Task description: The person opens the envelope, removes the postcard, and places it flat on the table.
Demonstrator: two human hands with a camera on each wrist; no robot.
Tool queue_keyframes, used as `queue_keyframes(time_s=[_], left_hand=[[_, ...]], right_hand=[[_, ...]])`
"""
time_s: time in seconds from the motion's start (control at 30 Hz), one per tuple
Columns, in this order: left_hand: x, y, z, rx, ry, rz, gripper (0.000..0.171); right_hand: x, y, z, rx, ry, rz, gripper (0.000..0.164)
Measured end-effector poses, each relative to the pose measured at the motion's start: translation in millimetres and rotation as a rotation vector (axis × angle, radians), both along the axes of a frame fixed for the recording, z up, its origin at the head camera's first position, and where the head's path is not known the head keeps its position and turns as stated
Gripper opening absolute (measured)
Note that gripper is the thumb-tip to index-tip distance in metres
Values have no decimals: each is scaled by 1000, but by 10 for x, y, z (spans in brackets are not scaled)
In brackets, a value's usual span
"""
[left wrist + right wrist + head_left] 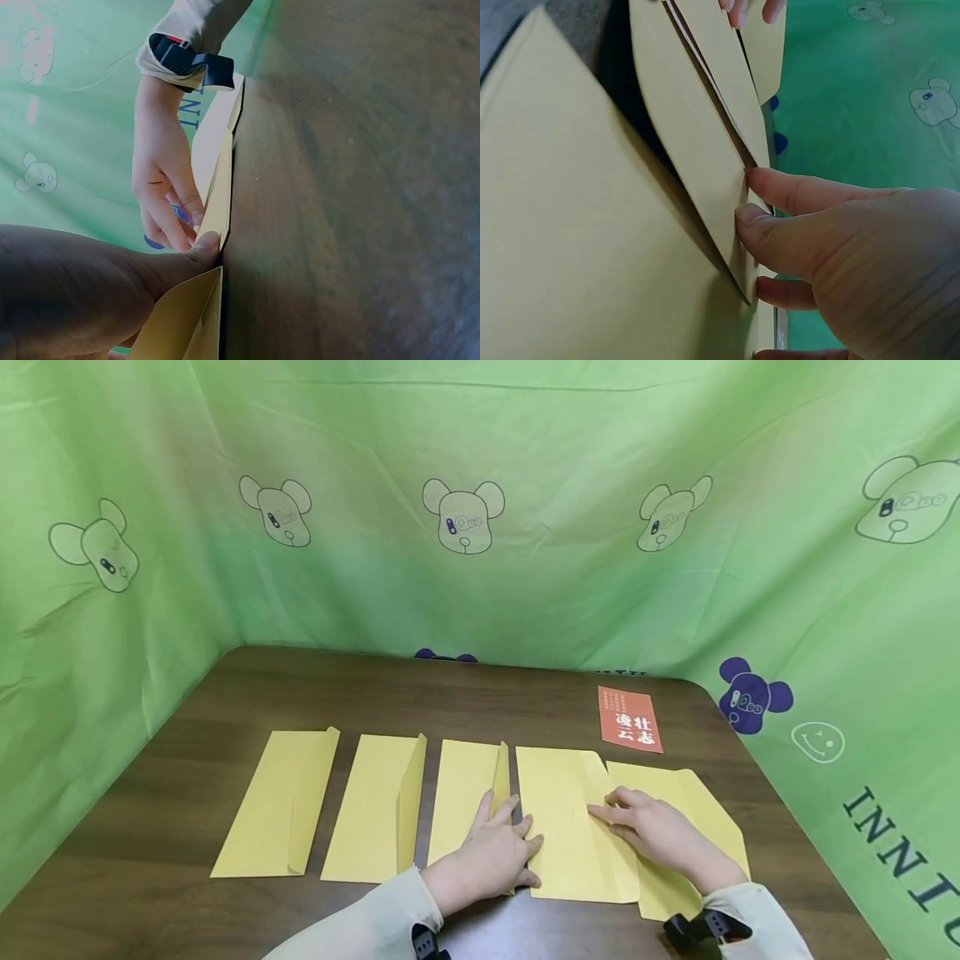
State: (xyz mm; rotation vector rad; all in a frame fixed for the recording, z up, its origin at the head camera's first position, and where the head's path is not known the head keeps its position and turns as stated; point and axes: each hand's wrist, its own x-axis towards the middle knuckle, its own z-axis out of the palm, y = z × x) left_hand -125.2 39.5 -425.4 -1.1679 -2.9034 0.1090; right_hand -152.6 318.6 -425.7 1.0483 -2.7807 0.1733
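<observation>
Several yellow paper envelopes [273, 802] lie in a row on the brown table. My left hand [491, 856] has its fingers spread over the gap between the middle envelope [459, 793] and the wider envelope [555, 827] to its right. In the left wrist view its thumb [202, 251] rests at the wider envelope's edge. My right hand [663, 831] reaches across the rightmost envelope [705, 802]. Its thumb and index finger touch the wider envelope near a long slit [716, 101], seen in the right wrist view; the two fingertips stand a little apart.
A red card [630, 718] with white characters lies behind the envelopes at the right. Green cloth [360, 593] printed with bear heads hangs around the table's back and sides. Bands with small dark devices [708, 928] are worn at both wrists.
</observation>
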Motion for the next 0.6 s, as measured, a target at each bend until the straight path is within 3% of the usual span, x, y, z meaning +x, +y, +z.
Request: queue_keyframes(time_s=[0.6], left_hand=[[-14,4,-15,8,-16,6,57]], right_hand=[[27,47,-40,-2,33,-11,35]])
